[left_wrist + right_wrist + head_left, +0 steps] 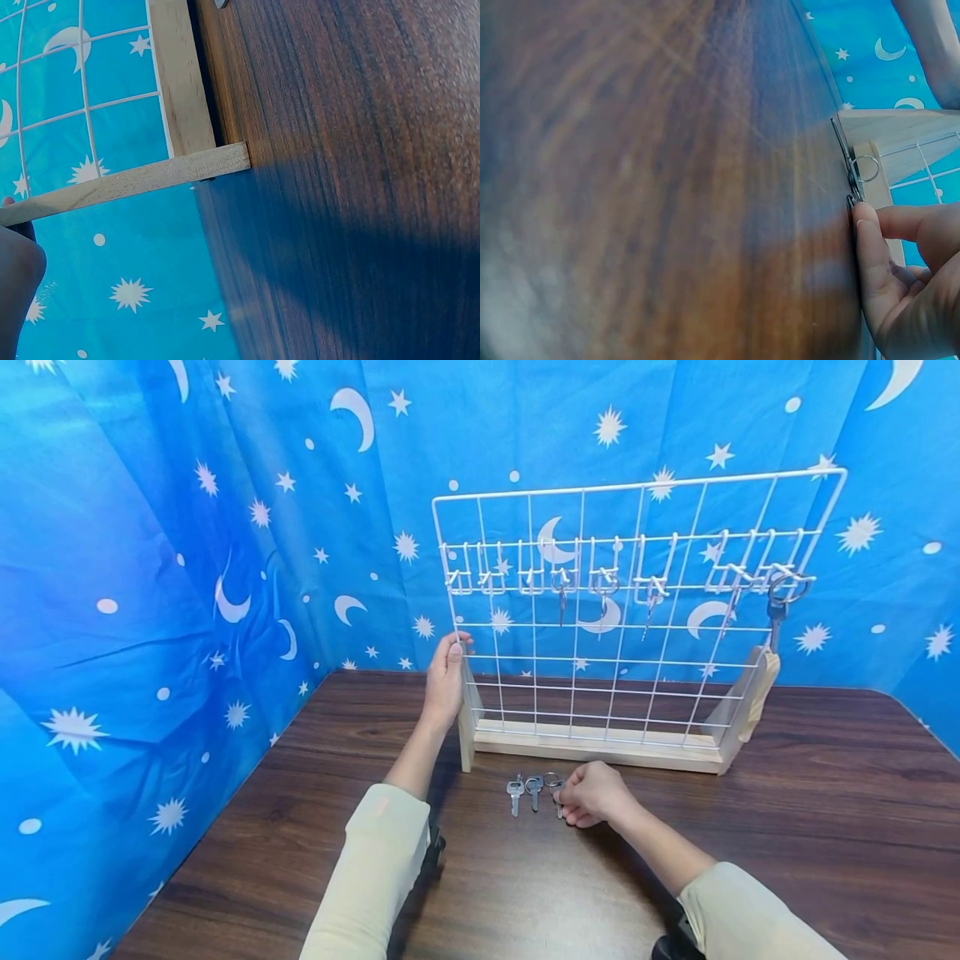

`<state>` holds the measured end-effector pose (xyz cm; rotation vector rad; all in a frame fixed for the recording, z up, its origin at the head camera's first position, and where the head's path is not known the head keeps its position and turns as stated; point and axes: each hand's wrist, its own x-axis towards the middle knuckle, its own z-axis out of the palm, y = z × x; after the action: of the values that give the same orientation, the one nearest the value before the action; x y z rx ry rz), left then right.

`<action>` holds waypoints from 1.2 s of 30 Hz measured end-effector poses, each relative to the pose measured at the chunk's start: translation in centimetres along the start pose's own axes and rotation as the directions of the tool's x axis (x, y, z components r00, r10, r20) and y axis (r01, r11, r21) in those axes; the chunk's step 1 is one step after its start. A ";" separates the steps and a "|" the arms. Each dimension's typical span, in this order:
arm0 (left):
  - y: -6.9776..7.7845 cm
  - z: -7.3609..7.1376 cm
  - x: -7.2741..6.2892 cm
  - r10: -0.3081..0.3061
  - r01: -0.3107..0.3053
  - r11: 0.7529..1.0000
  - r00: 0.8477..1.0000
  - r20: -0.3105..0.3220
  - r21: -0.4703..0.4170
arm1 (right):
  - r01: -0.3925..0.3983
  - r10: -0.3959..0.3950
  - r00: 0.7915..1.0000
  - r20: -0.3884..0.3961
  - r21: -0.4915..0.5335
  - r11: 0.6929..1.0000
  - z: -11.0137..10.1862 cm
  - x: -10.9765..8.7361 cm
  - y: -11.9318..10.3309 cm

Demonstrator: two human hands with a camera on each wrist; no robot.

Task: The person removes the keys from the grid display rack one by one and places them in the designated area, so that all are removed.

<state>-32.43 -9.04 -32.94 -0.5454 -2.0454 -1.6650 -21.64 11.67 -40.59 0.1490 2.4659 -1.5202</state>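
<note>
A white wire grid rack on a wooden base (596,742) stands upright on the table. My left hand (446,681) grips its left wooden side piece (467,731), which also crosses the left wrist view. In front of the base, my right hand (596,795) pinches a small key (558,811) with a ring, low at the tabletop, partly hidden by the fingertips. To its left lie a silver key (514,794) and a darker key (534,791). In the right wrist view, thumb and forefinger of the right hand (904,277) meet at the key's edge, close to a ring (868,169).
White hooks line the grid's upper part; the left ones are bare. Several keys hang from those further right, among them a big key (776,610) on a large ring at the right end. A blue star-and-moon cloth (225,635) hangs behind and left of the brown table (832,793).
</note>
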 end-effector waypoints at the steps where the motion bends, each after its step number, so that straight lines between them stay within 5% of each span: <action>1: 0.0 0.0 0.0 -0.001 0.001 1.000 1.000 0.002 -0.004 | -0.001 0.001 1.000 -0.005 0.000 1.000 0.0 0.0 0.0; 14: -0.2 0.1 0.0 0.011 -0.011 1.000 1.000 -0.003 0.009 | 0.014 -0.013 0.999 -0.032 0.029 0.999 0.0 0.0 0.1; 18: -0.3 0.1 0.0 0.018 -0.018 1.000 1.000 -0.007 0.021 | 0.108 -0.111 0.990 -0.089 -0.038 0.993 -0.4 -0.1 -0.2; 22: -0.3 0.0 0.0 0.022 -0.022 1.000 1.000 -0.007 0.022 | 0.239 -0.259 0.950 -0.177 -0.127 0.963 -1.2 -0.4 -1.2; 24: -0.2 0.0 -0.1 0.022 -0.022 1.000 1.000 -0.004 0.021 | 0.309 -0.340 0.915 -0.218 -0.164 0.937 -1.6 -0.6 -2.0; 27: -0.2 0.0 -0.1 0.020 -0.020 1.000 1.000 -0.004 0.016 | 0.424 -0.467 0.835 -0.290 -0.203 0.883 -2.2 -1.1 -3.3; 33: -0.3 0.1 0.0 0.019 -0.018 1.000 1.000 -0.008 0.006 | 0.619 -0.667 0.606 -0.434 -0.269 0.738 -3.6 -1.9 -6.5; 36: 0.2 0.1 -0.2 0.018 -0.018 1.000 1.000 -0.008 0.002 | 0.666 -0.710 0.522 -0.473 -0.293 0.686 -4.3 -2.0 -7.9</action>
<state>-32.17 -8.93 -32.85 -0.5539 -2.0297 -1.6522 -21.99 11.99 -31.40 -0.5854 3.3089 -1.8570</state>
